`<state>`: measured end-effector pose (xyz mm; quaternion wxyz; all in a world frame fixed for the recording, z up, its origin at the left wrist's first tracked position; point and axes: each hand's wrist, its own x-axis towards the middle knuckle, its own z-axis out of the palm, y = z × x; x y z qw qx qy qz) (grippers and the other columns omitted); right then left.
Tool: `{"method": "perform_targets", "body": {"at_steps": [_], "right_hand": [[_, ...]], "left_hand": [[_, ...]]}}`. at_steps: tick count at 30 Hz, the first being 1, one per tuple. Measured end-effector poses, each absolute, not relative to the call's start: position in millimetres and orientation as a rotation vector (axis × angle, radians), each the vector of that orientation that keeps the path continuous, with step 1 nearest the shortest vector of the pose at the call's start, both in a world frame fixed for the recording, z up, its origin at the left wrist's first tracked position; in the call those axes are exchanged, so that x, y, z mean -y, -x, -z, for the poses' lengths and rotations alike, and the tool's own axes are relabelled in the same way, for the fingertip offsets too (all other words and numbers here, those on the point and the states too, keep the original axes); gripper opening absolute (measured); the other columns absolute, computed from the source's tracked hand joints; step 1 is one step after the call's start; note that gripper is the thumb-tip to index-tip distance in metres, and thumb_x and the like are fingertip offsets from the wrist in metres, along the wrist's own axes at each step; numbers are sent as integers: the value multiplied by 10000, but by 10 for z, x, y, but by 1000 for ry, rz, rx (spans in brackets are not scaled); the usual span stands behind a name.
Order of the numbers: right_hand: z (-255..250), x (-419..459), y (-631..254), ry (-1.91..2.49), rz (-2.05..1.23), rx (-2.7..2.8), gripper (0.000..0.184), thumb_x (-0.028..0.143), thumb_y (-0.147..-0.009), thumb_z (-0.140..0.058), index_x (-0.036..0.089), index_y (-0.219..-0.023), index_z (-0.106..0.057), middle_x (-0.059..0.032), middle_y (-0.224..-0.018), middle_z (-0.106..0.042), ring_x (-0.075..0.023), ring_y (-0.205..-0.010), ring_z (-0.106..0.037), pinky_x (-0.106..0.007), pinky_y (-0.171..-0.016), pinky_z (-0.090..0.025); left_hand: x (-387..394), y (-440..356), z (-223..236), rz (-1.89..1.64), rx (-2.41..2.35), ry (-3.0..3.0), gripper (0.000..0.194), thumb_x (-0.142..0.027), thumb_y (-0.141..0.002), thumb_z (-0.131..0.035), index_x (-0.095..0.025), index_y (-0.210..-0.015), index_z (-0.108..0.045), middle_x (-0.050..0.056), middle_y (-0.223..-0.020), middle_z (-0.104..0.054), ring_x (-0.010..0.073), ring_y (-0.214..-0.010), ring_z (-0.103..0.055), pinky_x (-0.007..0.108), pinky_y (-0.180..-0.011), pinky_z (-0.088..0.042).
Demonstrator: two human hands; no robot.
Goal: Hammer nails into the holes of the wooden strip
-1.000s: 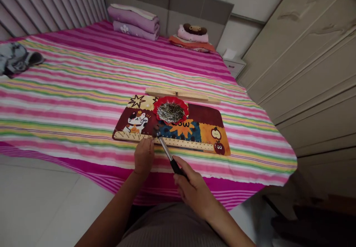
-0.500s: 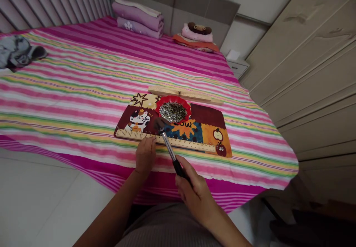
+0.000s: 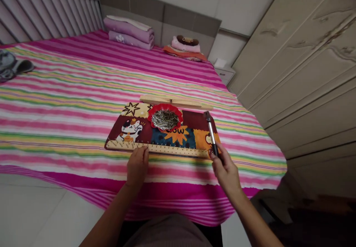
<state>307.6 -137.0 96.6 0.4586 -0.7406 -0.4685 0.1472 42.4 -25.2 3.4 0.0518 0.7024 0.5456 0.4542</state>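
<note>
"Where's the nail-studded pale wooden strip (image 3: pixel 172 150)?"
"At the left hand's (image 3: pixel 137 162) fingertips, running from nine to three o'clock; whether they pinch it, I cannot tell."
"And the right hand (image 3: pixel 227 168)?"
"Closed round the black-handled metal hammer (image 3: pixel 211 133), head at eleven. Striped multicoloured cloth (image 3: pixel 256 158) lies open at three; the bed's (image 3: pixel 167 192) edge, six."

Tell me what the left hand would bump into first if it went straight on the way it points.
Probably the wooden strip: the left hand has its fingertips at the near edge, perhaps touching; depth is unclear. Nails stand up from the strip.
</note>
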Motion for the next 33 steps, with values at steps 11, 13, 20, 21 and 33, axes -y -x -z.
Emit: {"method": "perform_targets", "body": {"at_steps": [11,13,20,21,33], "right_hand": [[-254,1215,-3923,2475,-154,1157,472,184,-877,-394,84,-1328,-494,-158,-1034,-666,-215,-835,-613,-279,-673,-429],[-234,1211,-3864,2551,-151,1166,473,179,-909,-386,81,-1369,-440,-166,-1029,-654,-211,-816,-607,-277,-650,-408],[-291,1192,-3787,2631,-162,1137,441,197,-952,-371,113,-1384,-407,-152,-1021,-625,-197,-781,-592,-274,-622,-368],[-288,1194,-3785,2624,-169,1137,442,197,-954,-363,111,-1386,-403,-152,-1025,-623,-197,-783,-591,-275,-622,-367],[-276,1194,-3786,2640,-145,1143,439,202,-946,-391,116,-1376,-402,-146,-1018,-621,-187,-763,-578,-272,-618,-361]], "left_hand": [[25,-373,-811,-1313,-1617,-2278,213,-331,-864,-454,-216,-905,-629,53,-845,-664,196,-812,-611,304,-748,-469],[-233,-503,-938,-1185,-1608,-2354,211,-309,-838,-455,-220,-883,-641,64,-855,-673,215,-828,-616,326,-770,-475],[-949,-1094,-1028,-285,-1751,-2460,237,-167,-744,-464,-170,-829,-685,163,-877,-703,281,-835,-659,384,-767,-494],[-997,-1140,-1018,-197,-1768,-2449,236,-154,-730,-475,-160,-823,-691,181,-886,-704,291,-833,-664,390,-756,-496],[-1077,-1191,-1030,-118,-1699,-2496,206,-190,-773,-481,-162,-828,-677,173,-947,-699,256,-852,-655,329,-737,-479]]}}
